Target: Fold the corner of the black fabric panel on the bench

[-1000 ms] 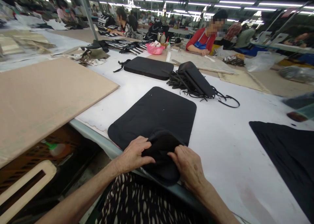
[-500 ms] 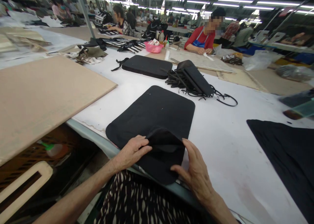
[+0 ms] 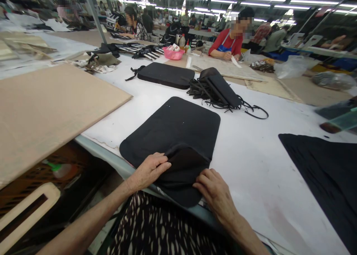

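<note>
A flat black fabric panel (image 3: pixel 178 124) with rounded corners lies on the white table in front of me, its near end at the table edge. My left hand (image 3: pixel 152 169) pinches a raised fold of it between thumb and fingers. At the panel's right edge, my right hand (image 3: pixel 213 188) is closed on the material, fingertips and thumb drawn together. Between my two hands the fabric bulges up and creases. Parts of the gripped edges are hidden under my fingers.
Beyond the panel lie a stack of black pieces (image 3: pixel 166 75) and a black bundle with thin strips (image 3: pixel 220 89). A tan board (image 3: pixel 55 110) is at left, more black fabric (image 3: pixel 323 169) at right. A co-worker in red (image 3: pixel 227 42) sits across, near a pink basket (image 3: pixel 173 54).
My right hand has closed from a spread pose onto the panel's right edge, moving slightly down. My left hand keeps its pinch, and the fold between the hands has changed shape.
</note>
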`<state>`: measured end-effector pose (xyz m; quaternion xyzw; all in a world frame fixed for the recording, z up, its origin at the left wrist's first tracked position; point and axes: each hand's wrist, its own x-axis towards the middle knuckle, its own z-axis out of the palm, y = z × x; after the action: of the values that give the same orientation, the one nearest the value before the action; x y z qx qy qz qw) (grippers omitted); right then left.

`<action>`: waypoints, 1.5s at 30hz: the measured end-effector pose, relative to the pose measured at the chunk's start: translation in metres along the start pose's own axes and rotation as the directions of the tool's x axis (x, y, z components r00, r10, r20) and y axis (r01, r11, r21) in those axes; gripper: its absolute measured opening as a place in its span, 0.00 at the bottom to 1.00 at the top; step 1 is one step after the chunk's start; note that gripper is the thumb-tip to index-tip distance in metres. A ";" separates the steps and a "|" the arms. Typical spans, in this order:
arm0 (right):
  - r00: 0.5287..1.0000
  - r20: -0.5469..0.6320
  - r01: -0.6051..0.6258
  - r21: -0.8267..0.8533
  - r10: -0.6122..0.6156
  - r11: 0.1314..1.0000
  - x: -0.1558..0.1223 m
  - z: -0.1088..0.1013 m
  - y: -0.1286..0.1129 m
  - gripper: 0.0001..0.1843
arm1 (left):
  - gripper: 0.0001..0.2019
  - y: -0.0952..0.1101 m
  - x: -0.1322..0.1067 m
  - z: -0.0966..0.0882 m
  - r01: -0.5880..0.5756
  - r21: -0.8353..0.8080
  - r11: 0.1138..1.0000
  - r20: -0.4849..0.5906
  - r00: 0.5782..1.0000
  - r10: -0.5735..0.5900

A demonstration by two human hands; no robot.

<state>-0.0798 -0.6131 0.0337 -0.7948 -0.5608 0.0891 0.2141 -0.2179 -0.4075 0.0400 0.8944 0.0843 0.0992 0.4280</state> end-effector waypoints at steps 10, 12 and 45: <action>0.991 -0.132 -0.001 0.057 0.008 0.998 0.016 -0.007 -0.002 0.18 | 0.18 0.000 -0.002 -0.001 -0.042 0.065 0.997 0.048 0.998 0.039; 0.986 -0.161 -0.027 0.035 0.032 0.999 0.022 -0.008 -0.004 0.20 | 0.17 0.000 -0.003 -0.001 -0.055 0.072 0.996 0.052 0.997 0.052; 0.998 0.058 -0.039 0.044 0.036 0.998 0.005 -0.007 0.000 0.17 | 0.19 0.001 0.000 0.000 -0.008 0.038 0.999 0.011 1.000 0.008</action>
<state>-0.0755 -0.6096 0.0406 -0.7974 -0.5495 0.1282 0.2141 -0.2184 -0.4080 0.0409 0.9032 0.0803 0.0942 0.4110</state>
